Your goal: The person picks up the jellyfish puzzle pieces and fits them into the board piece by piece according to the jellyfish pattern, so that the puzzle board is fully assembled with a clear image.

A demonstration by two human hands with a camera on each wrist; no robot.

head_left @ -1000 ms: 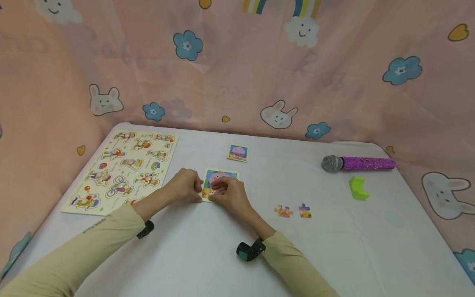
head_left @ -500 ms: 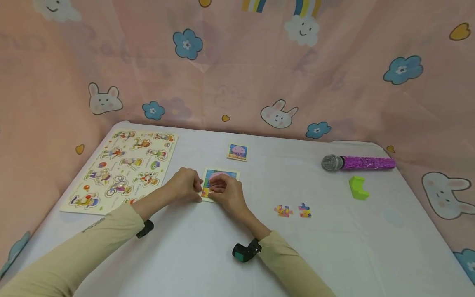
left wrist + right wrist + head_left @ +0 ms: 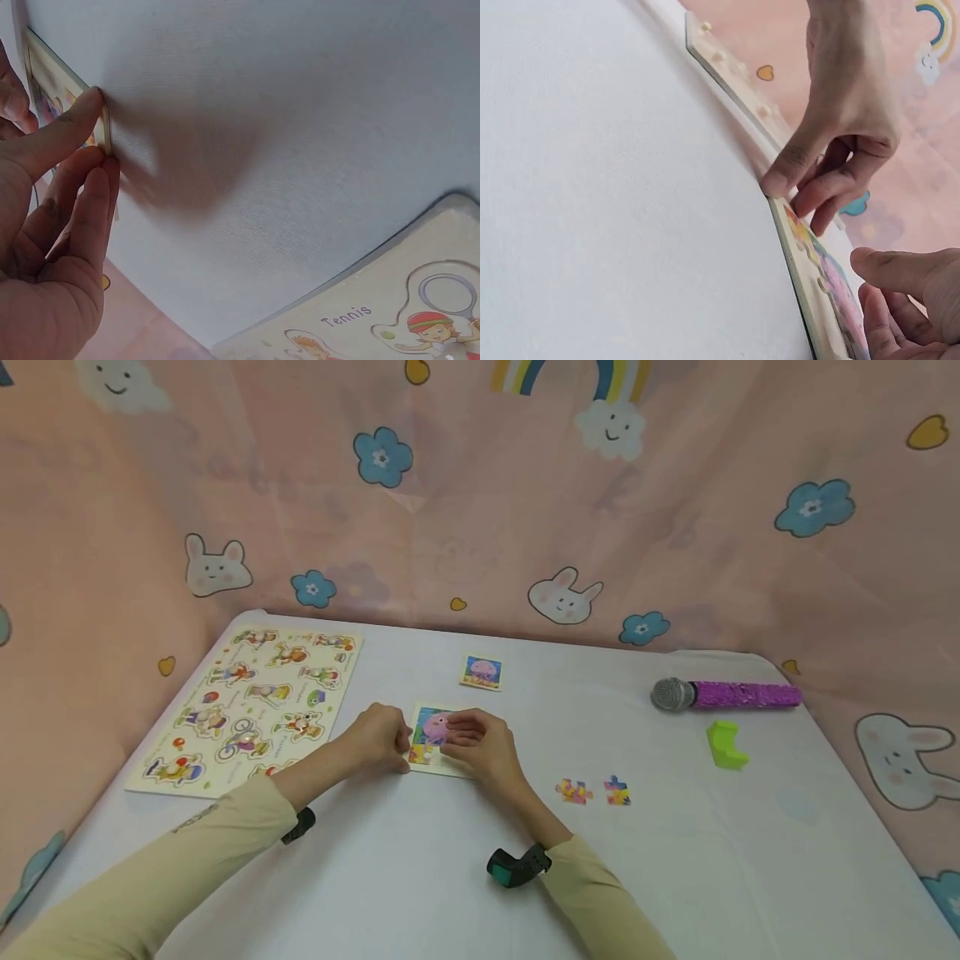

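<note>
A small wooden jigsaw tray (image 3: 444, 768) lies mid-table. Pink and blue picture pieces fill its upper part, yellow ones its lower left corner; bare wood shows at the lower right. My left hand (image 3: 372, 741) pinches the tray's near left corner between thumb and fingers, as the left wrist view shows at the tray's edge (image 3: 66, 66). Over the tray's right side hovers my right hand (image 3: 483, 745), fingers loosely bent. In the right wrist view this hand (image 3: 919, 300) has thumb and fingers apart, with nothing visible between them. Two loose jigsaw pieces, one pink-yellow (image 3: 574, 791) and one blue-yellow (image 3: 618, 792), lie to the right.
A small square picture card (image 3: 482, 672) sits behind the tray. At the left lies a large pegged puzzle board (image 3: 234, 702) with sports figures. A purple glittery microphone (image 3: 735, 694) and a lime-green angled block (image 3: 725, 745) are at the right. A printed cloth hangs behind.
My right hand has come off the tray's lower left area and shifted right, uncovering the yellow pieces and more of the pink picture. The left hand keeps its place on the corner.
</note>
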